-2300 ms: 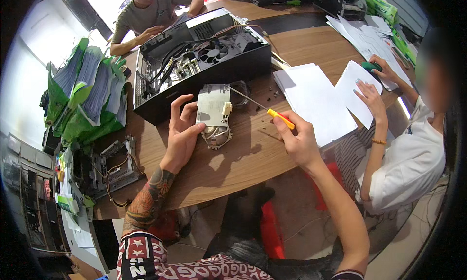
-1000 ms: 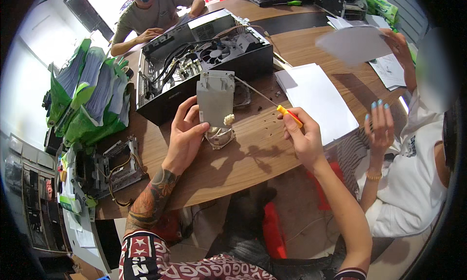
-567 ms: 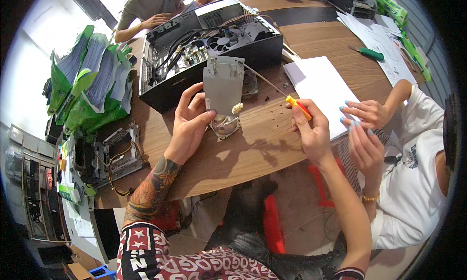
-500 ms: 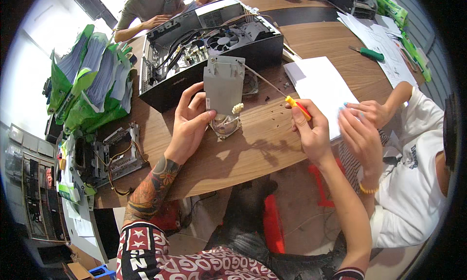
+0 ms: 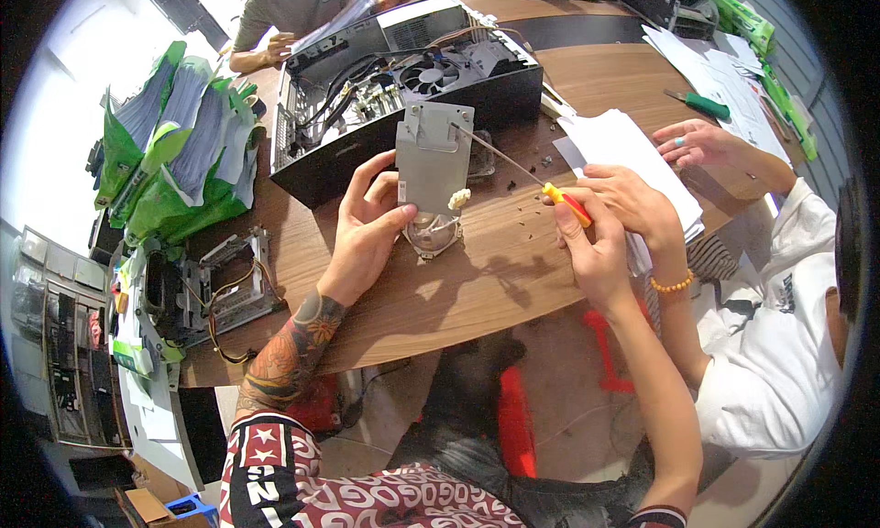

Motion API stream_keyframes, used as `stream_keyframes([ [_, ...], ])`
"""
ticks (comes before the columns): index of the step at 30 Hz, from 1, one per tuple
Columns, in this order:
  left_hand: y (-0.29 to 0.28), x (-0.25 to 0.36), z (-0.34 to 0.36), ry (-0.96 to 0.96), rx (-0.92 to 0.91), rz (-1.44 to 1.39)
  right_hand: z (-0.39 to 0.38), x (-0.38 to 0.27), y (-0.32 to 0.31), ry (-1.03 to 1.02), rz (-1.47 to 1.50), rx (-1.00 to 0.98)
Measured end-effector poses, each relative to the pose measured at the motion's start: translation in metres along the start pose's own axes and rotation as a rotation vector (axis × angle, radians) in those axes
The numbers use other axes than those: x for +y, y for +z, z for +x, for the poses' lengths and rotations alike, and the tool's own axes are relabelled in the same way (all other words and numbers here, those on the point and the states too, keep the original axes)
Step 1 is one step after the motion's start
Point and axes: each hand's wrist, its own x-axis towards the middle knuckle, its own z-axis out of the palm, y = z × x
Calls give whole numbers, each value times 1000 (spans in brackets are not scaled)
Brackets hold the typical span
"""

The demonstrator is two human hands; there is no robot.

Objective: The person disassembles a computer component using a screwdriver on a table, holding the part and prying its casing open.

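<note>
The metal plate (image 5: 433, 166) is grey and rectangular, a cream connector (image 5: 459, 199) alongside.

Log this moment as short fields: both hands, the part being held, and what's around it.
Left hand: holds the gray metal part upright, thumb on its front
Right hand: holds the yellow-and-red screwdriver
Screwdriver tip: at the part's upper right; firm contact unclear
Plug: cream, near the part's lower right
Behind: open black computer case, fan inside
Right side: white paper stack, co-worker's hand on it
Left side: green bags
</note>
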Motion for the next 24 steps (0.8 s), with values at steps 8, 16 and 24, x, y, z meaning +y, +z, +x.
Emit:
stream_keyframes([
  [8, 3, 2, 0, -4, -7, -58, -7, -4, -6, -6, 73, 11],
  [16, -2, -2, -1, 13, -3, -50, -8, 0, -2, -46, 30, 66],
  [24, 4, 0, -1, 14, 8, -57, -5, -1, -2, -113, -104, 52],
])
